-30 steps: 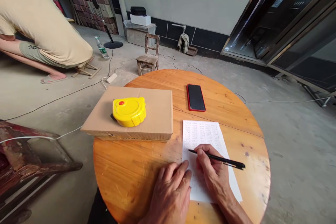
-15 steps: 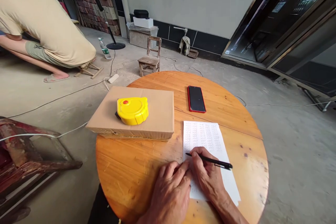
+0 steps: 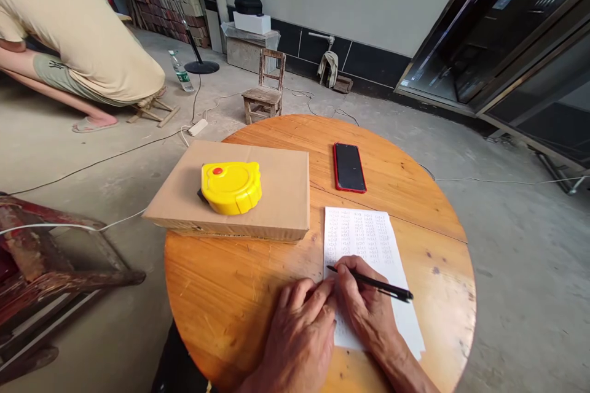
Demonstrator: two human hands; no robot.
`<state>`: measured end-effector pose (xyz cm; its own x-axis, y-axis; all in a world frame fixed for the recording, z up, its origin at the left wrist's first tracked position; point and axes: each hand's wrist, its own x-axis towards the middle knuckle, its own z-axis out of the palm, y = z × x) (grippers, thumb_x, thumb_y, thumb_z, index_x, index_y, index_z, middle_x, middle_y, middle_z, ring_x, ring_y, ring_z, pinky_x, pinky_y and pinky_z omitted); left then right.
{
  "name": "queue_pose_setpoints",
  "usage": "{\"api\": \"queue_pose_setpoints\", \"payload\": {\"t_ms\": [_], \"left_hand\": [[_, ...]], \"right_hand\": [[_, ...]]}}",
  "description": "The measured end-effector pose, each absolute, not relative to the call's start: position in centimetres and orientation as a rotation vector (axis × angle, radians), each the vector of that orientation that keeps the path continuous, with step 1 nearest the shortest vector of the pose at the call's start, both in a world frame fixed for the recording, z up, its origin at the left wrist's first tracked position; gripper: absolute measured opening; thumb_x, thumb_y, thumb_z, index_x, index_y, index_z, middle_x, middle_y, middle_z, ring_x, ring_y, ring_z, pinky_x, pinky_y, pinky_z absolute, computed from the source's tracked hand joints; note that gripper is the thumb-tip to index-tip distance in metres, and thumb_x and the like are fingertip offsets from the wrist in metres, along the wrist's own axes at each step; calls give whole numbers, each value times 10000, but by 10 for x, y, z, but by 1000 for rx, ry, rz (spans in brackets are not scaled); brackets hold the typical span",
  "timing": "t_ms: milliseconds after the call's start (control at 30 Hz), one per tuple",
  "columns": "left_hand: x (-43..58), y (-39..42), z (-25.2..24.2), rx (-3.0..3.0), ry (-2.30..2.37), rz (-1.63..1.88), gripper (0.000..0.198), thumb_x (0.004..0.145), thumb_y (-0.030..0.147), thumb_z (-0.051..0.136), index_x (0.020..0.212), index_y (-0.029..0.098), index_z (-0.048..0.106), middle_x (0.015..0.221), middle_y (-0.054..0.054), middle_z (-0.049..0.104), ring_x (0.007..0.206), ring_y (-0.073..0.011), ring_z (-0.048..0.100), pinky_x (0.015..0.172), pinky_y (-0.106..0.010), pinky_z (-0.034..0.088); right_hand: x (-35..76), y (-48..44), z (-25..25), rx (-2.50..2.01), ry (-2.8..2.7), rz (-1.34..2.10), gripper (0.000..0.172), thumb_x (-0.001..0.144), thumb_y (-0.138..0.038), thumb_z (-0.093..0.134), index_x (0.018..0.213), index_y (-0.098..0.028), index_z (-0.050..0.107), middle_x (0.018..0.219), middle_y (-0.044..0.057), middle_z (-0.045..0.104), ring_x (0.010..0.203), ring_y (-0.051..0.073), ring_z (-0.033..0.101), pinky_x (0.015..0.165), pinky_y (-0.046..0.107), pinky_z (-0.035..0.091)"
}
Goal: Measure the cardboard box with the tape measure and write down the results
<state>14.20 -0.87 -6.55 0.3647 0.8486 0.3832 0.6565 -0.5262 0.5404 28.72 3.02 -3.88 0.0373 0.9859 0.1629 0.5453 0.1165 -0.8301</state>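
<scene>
My right hand (image 3: 365,298) is closed round a black pen (image 3: 385,286), its tip at the left side of a white sheet of paper (image 3: 357,221). Rows of small handwriting in several columns cover the upper part of the sheet; my hands hide some of the lower part. My left hand (image 3: 302,328) lies flat, fingers extended, over the sheet's left edge and the wood beside it. The fingertips of my left hand are close to my right hand. Both hands rest on a round wooden table (image 3: 221,295).
A cardboard box (image 3: 281,190) on the table carries a yellow tape-measure-shaped case (image 3: 233,187) with a red button. Behind the paper lies a red-edged phone (image 3: 349,167). Beyond are a small wooden chair (image 3: 263,95), a water bottle (image 3: 181,72) and a crouching person (image 3: 83,37). Cables cross the floor.
The view has tilted slightly downward, so the background sits a little higher. Both hands and the pen keep nearly the same place on the paper.
</scene>
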Motion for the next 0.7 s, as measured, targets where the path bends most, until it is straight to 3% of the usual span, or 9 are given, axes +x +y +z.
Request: {"api": "queue_pose_setpoints", "payload": {"t_ms": [700], "left_hand": [[135,-4,-47,2328,1289,824,382,865,55,482,1193,182,631,1321,-29,644,1046,-256,557,844,-416,486]], "right_hand": [[285,30,-36,-1537,-1624,679,242,940,-303,495,758,-199,616,613,-18,587,535,131,523,515,232,424]]}}
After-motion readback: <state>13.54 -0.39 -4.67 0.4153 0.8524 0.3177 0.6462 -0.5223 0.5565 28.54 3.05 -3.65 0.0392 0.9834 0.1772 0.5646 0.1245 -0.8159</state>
